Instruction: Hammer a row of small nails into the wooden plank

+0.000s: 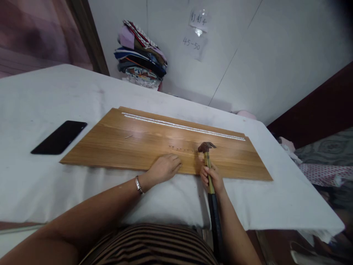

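Note:
My right hand [212,178] grips a claw hammer [207,148] partway along its handle, which is yellowish above and black below. The hammer's rusty head is over the right half of a wooden board [110,147], beside a short row of small nails [180,148]. Against the board near its front edge rests my left hand [165,167], its fingers curled together; anything between them is hidden. A loose nail [128,137] lies on the board's left part. Two white measuring strips [176,125] run along its far side.
The board lies on a table with a white cloth [35,99]. To its left is a black phone or tablet [60,138]. Folded fabrics [140,55] are stacked by the wall at the back. Handwritten paper notes [194,44] hang on the wall.

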Demonstrator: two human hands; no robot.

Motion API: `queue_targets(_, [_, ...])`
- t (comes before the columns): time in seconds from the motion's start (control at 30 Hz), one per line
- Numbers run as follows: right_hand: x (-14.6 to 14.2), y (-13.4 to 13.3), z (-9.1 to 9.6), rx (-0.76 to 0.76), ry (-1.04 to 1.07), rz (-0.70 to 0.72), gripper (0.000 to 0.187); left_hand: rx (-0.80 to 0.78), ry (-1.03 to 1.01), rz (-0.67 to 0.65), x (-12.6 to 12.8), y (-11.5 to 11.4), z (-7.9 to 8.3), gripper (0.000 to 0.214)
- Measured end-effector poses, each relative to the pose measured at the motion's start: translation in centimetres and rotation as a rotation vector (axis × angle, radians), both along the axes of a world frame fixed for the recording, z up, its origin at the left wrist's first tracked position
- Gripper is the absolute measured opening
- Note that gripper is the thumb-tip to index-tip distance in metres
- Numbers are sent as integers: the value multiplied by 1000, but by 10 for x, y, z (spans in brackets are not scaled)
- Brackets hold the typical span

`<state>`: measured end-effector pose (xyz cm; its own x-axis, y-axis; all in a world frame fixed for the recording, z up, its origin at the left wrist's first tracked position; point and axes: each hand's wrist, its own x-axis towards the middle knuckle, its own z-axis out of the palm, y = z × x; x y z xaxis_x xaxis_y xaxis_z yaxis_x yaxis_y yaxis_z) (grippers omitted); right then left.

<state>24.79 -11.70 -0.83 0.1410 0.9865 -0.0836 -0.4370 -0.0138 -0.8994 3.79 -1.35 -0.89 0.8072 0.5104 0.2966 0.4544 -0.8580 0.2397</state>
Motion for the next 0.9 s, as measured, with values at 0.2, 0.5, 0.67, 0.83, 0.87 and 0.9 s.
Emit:
queue_targets(0.2, [2, 0, -3, 0, -1, -4, 29, -24, -6, 3, 0, 0, 0, 23])
queue_targets(0.5, [3, 0, -3, 8, 6, -12, 31, -1, -11, 6, 0, -1, 1, 23])
queue_targets(0.67, [4, 1, -3, 8, 6, 7, 31, 24, -5, 3, -1, 0, 0, 22])
queue_targets(0.83, [3, 1, -3, 5, 3, -8, 30, 21, 6, 7, 0, 0, -1, 23])
queue_targets(0.87, [3, 0, -3, 11, 4, -15, 30, 21, 6, 7, 0, 0, -1, 23])
queue_targets(0.9, [3, 0, -4, 18, 5, -20, 29, 20, 4, 6, 0, -1, 0, 23])
